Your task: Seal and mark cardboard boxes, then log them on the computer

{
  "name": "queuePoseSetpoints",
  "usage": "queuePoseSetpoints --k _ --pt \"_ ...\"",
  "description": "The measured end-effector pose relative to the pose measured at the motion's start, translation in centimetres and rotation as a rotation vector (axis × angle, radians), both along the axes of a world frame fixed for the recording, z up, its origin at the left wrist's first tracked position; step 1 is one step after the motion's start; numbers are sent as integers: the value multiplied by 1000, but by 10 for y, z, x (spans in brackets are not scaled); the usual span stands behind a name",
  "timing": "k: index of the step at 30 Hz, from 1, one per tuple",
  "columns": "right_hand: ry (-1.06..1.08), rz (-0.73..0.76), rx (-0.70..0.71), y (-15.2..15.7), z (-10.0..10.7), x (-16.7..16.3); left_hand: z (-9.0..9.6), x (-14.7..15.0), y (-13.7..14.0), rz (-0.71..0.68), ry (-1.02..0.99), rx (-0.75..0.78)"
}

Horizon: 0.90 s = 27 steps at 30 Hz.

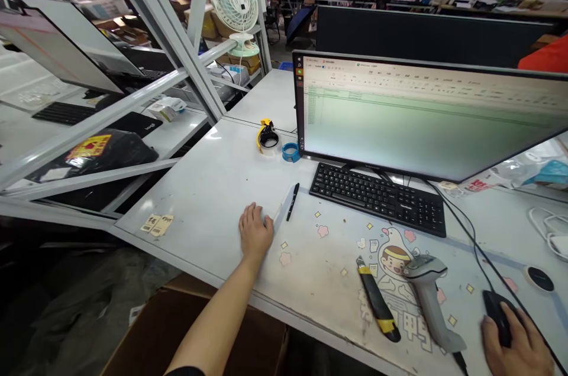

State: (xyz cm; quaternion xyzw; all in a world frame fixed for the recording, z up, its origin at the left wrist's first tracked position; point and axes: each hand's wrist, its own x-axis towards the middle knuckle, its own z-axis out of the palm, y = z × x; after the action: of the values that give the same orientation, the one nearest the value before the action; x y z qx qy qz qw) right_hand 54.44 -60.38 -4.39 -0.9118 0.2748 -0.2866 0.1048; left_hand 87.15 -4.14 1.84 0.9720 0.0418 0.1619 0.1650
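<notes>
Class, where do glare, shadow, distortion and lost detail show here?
Head view: glare on the white desk by the metal post; shadow around the cardboard box beneath; computer monitor stretched toward the right edge; black computer mouse under the right hand showing little detail.

The right hand [519, 343] is cut off by the bottom edge; the mouse [497, 317] beneath it is partly covered by the fingers. The left palm is hidden against the desk [213, 187]. Print on the paper labels [162, 226], left of the left hand [256, 233], cannot be read. Beyond the right hand, the monitor [412, 122] is cropped by the right edge; its small text cannot be made out.
</notes>
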Motion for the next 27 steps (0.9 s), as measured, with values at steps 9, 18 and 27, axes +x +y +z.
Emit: queuePoseSetpoints --k 9,18,27 --pt "-43 50 -10 -6 0 -6 20 -17 42 -87 216 25" --pt "-8 14 -5 -4 3 -4 9 -46 64 81 159 119" --pt "-16 25 -2 -3 1 -2 8 -44 65 72 131 118"
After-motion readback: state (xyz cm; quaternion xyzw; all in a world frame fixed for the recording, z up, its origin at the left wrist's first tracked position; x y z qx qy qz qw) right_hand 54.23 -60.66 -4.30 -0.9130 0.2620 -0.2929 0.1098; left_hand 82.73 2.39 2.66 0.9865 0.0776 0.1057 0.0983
